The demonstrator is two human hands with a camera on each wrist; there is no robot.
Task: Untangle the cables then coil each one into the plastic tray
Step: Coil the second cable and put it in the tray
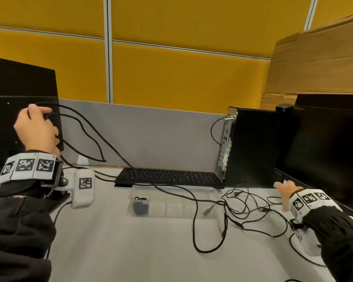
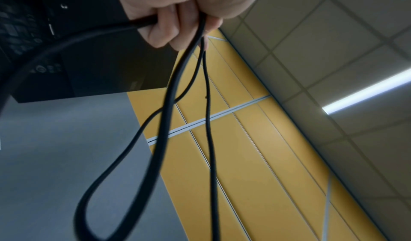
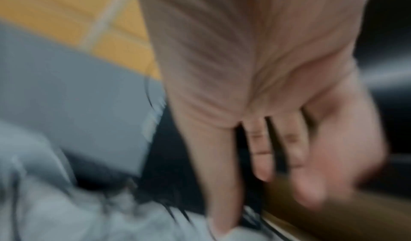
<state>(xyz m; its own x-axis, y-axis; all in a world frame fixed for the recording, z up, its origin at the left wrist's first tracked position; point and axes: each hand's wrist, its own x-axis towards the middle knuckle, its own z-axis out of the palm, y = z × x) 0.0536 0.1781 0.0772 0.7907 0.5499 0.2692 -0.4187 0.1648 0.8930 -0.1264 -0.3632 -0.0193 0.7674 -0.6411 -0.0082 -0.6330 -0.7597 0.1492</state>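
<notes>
Left hand (image 1: 37,127) grips loops of thick cable (image 1: 94,129) high; right hand (image 1: 284,193) hovers, fingers spread and empty, near the tangle (image 1: 238,208). Pulling harder could drag the tray (image 1: 171,212) or tighten knots.

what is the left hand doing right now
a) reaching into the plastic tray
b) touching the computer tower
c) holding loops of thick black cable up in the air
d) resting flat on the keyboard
c: the left hand is raised with its fingers curled round loops of the thick black cable, above the desk.
</notes>
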